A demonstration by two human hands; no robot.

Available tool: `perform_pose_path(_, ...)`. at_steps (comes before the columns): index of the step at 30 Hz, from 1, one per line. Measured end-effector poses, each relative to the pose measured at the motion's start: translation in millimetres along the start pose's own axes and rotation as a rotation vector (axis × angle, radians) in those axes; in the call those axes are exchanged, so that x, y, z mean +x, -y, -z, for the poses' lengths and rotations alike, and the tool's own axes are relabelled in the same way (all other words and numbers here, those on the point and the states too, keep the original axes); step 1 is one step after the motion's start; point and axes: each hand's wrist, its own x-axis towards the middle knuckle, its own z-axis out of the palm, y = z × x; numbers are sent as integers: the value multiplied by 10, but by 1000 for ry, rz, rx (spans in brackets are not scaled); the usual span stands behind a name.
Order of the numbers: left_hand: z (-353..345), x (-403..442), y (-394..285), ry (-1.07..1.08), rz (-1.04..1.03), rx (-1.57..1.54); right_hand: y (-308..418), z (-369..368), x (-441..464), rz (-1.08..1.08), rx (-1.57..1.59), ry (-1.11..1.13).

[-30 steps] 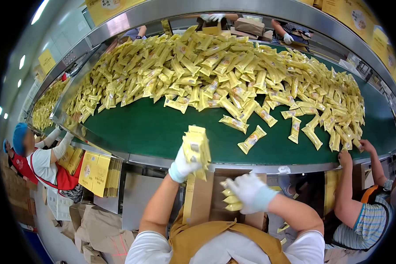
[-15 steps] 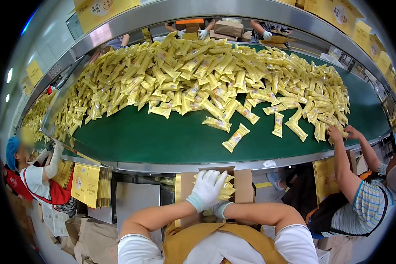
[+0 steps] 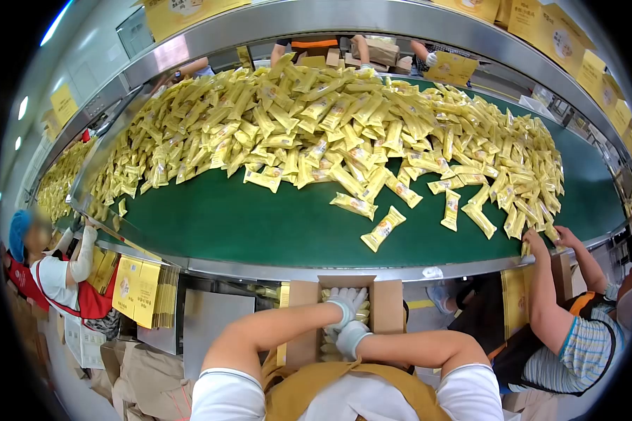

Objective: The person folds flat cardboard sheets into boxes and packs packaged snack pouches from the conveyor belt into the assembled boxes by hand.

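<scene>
An open cardboard box (image 3: 387, 302) stands at the near edge of the belt, with yellow packets (image 3: 328, 349) inside it. My left hand (image 3: 347, 306), in a white glove, reaches into the box, fingers apart over the packets. Just below it my right hand (image 3: 351, 338), also gloved, is inside the box; its fingers are mostly hidden, and what they touch cannot be made out. Beyond the box, a large heap of yellow packets (image 3: 316, 119) lies on the green belt (image 3: 260, 231). One loose packet (image 3: 383, 229) lies on the belt nearest the box.
A co-worker in a blue cap (image 3: 20, 228) stands at the left, near stacked yellow cartons (image 3: 137, 291). At the right, another person's bare hands (image 3: 534, 242) touch packets at the belt edge. A metal rail (image 3: 274, 271) borders the belt; people work across it.
My left hand, which held a stack of packets above the belt edge, has come down into the box and spread its fingers. My right hand has moved into the box too.
</scene>
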Motion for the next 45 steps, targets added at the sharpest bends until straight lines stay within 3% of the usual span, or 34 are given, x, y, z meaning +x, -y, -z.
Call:
perform_pose_path(2,451,-250,278,265,-163,14,-525,578,-768,313,182,73)
perform_pose_path(3,805,-593,435,312,-239,-231,-787,602,-939,466,471,-85)
perform_pose_path(4,929,-726,736,299,-463,-463,-1076,564,-1031,553,836,-165)
perform_pose_path(5,1036,-910,1052,208,-612,-680,-1346,668,-1207,516,1224,-81)
perform_pose_path(6,1149,-1103,1316,285,-633,-1105,-1663,690,-1356,478,1387,-254)
perform_pose_path(7,1232,-1132,1670,88,-706,-1112,-1975,670,-1369,372,1215,-650)
perform_pose_path(8,1263,-1147,1926,-66,-687,-1381,-2269,635,-1243,304,1230,-893)
perform_pose_path(9,1344,-964,2268,-433,-574,-1031,-2553,601,-1049,227,1236,-1135)
perform_pose_path(10,1366,-787,2464,-780,-186,-923,-2835,600,-872,40,997,-1264)
perform_pose_path(11,1376,-516,2718,-963,179,-780,-3081,642,-693,-146,745,-1369)
perform_pose_path(13,1438,-136,3114,-1086,523,-600,-3451,797,-359,-322,756,-1309)
perform_pose_path(14,1426,57,3316,-1050,538,-645,-3654,850,-96,-215,1038,-1338)
perform_pose_path(15,1414,247,3502,-1014,550,-691,-3732,1055,-62,-422,772,-1276)
perform_pose_path(18,1914,122,2938,-744,827,-595,-3935,1455,359,-575,689,-1159)
perform_pose_path(20,1840,338,3037,-761,865,-554,-3832,1758,592,-733,662,-966)
perform_pose_path(21,1816,367,3038,-769,888,-532,-3792,1836,658,-755,652,-974)
perform_pose_path(24,1644,474,2981,-874,742,-478,-3509,2030,543,-773,647,-920)
perform_pose_path(26,1428,630,3015,-1033,624,-462,-3391,1874,667,-761,579,-1081)
perform_pose_path(27,1456,507,2883,-992,611,-483,-3322,1804,661,-757,538,-1164)
perform_pose_path(29,1479,242,2620,-913,585,-523,-3222,1685,604,-662,565,-1086)
perform_pose_path(37,523,-334,2312,-1017,332,-254,-2492,1251,212,-497,494,-1093)
perform_pose_path(38,568,-521,2216,-849,352,-358,-2434,1140,188,-476,470,-1129)
perform_pose_path(41,291,-738,2155,-891,340,-110,-2302,850,-110,-382,422,-1268)
perform_pose_path(42,294,-863,2041,-839,425,-63,-2308,729,-224,-369,385,-1347)
perform_pose_path(43,235,-886,1997,-913,426,-49,-2322,609,-344,-356,348,-1425)
perform_pose_path(45,64,-893,1924,-1057,419,-21,-2336,353,-621,-133,398,-1405)
